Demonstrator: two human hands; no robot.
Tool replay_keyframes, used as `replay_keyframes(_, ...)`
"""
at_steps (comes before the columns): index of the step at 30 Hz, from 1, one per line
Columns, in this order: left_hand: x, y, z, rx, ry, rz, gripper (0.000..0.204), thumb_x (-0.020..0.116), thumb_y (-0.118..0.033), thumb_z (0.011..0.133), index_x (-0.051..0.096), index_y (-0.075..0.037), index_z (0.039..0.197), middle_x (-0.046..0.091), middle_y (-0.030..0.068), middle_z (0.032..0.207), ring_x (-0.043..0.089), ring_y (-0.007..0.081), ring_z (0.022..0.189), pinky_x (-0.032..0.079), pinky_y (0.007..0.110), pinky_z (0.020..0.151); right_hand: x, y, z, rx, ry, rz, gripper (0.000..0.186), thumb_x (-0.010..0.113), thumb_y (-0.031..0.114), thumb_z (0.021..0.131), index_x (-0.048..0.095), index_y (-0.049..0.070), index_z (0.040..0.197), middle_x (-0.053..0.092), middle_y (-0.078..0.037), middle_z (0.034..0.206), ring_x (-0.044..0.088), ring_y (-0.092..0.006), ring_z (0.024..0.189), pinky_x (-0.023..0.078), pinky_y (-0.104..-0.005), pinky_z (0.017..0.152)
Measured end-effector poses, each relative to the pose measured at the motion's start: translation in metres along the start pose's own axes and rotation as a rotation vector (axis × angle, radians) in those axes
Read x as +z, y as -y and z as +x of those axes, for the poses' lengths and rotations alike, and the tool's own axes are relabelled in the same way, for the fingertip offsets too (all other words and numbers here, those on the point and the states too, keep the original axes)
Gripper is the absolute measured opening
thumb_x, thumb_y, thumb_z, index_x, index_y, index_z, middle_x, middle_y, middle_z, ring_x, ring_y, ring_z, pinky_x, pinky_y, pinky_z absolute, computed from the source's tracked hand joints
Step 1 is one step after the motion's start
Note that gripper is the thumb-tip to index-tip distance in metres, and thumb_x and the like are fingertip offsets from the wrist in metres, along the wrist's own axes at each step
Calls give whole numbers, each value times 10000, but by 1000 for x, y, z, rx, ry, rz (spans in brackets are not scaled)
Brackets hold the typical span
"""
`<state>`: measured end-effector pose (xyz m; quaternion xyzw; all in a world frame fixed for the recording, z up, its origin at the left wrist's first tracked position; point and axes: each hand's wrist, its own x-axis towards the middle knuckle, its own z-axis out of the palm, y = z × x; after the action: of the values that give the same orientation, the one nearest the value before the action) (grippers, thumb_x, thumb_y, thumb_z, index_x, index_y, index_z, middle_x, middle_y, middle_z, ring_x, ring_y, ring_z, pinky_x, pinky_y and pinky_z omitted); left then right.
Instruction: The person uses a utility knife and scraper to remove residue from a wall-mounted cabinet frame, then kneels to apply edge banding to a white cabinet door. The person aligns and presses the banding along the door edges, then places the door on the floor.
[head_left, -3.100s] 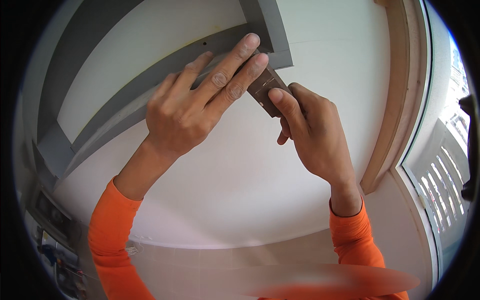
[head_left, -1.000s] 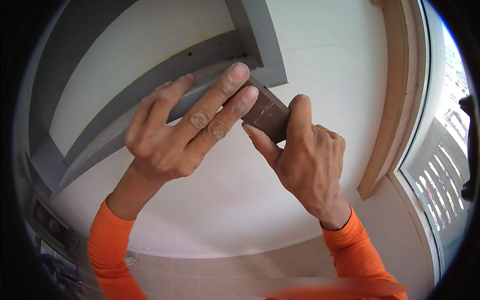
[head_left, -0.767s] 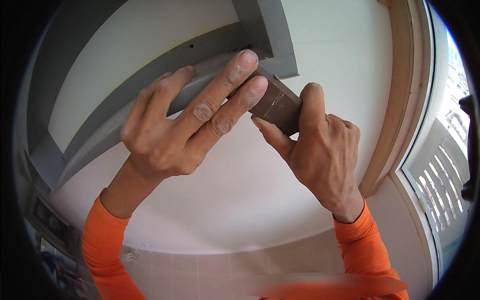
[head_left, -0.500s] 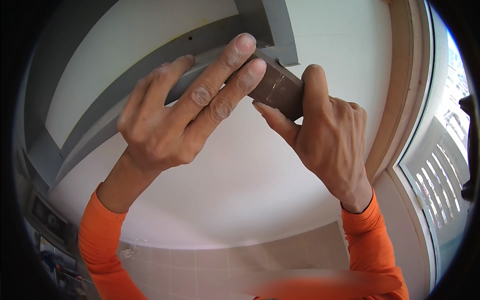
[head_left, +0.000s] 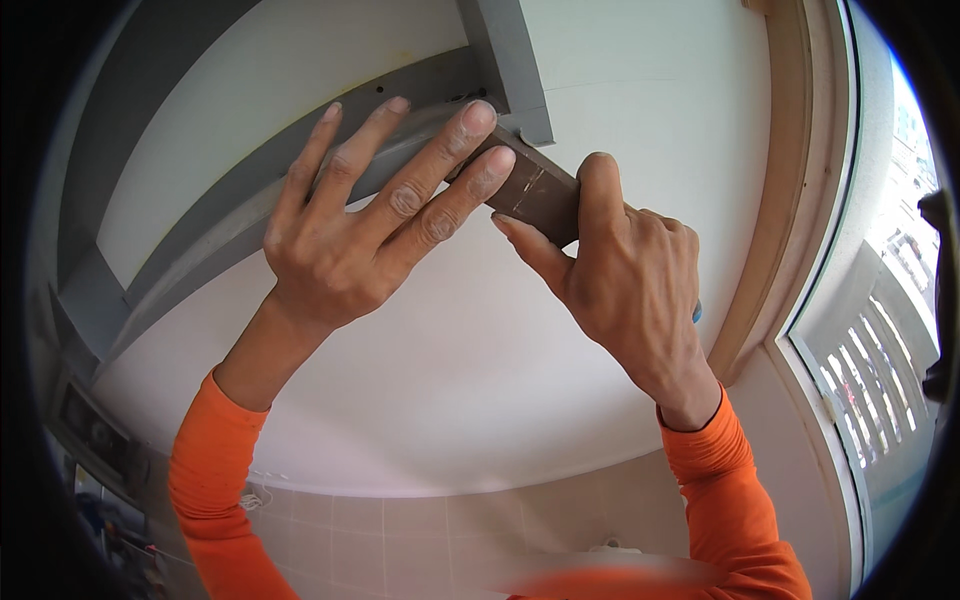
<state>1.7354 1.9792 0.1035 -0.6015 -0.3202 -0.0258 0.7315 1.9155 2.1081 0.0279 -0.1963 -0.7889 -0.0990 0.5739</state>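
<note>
Overhead, my right hand [head_left: 630, 290] grips a flat, dark brown rectangular tool [head_left: 540, 200] with light scrape marks, its thumb along the lower edge; a bit of blue shows behind this hand, perhaps part of a handle. The tool's far end lies at the corner of a grey frame [head_left: 522, 85] on the white ceiling. My left hand [head_left: 360, 220] has its fingers spread, powder on them; the two nearest the tool reach over its far end, the others lie over the frame's long member. What is under those fingertips is hidden.
A wooden trim [head_left: 760, 290] runs down the right beside a glazed window [head_left: 890, 260] with slatted metalwork outside. A tiled wall [head_left: 400, 530] is along the bottom, with white cord [head_left: 255, 498] at its left. Dark, cluttered items [head_left: 100, 510] sit at the lower left.
Since half a second ago both hands and the tool have shifted slightly left in view, and my left hand's outer fingers have straightened and spread. Blue now shows beside my right hand.
</note>
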Motion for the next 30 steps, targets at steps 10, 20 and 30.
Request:
replay_keyframes(10, -2, 6, 1, 72, 38, 37, 486, 812, -107, 825, 721, -217, 1290, 712, 34, 1328, 721, 256, 1080, 637, 407, 913, -2, -11, 8, -58, 28, 1, 599, 710, 599, 919, 451, 60, 898, 552, -28, 463, 575, -200, 360, 451, -305, 392)
replay_keyframes(20, 5, 10, 1, 101, -24, 34, 509, 824, 2, 785, 729, -145, 1263, 722, 76, 1301, 723, 247, 1072, 645, 360, 892, -1, -16, 15, -113, 34, -17, 597, 737, 584, 902, 438, 67, 895, 582, -45, 486, 591, -213, 372, 451, -311, 386)
replay_keyframes(30, 6, 10, 2, 106, -54, 30, 551, 823, 10, 773, 716, -132, 1295, 719, 89, 1307, 733, 238, 1070, 635, 358, 909, -1, -20, 20, -171, -11, -41, 577, 713, 593, 917, 463, 73, 892, 618, -83, 510, 611, -228, 379, 460, -295, 382)
